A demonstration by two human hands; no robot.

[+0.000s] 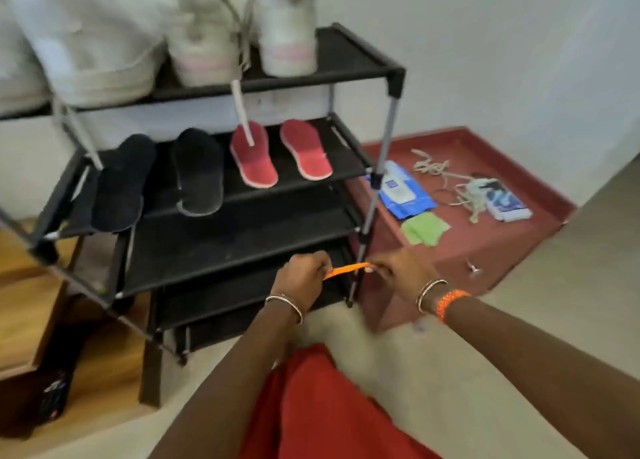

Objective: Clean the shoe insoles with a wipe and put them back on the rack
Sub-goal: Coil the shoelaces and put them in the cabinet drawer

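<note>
My two hands, left hand and right hand, pinch the ends of an orange strip held sideways. The insoles lie up on the rack, pointing away; my left hand is nearer.

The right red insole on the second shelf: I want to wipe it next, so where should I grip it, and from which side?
Probably the toe end of the right red insole, from the front of the rack. It lies flat, its toe end nearest the shelf's open front edge and its heel toward the back. It sits apart from the left red insole, with open space beside it.
</note>
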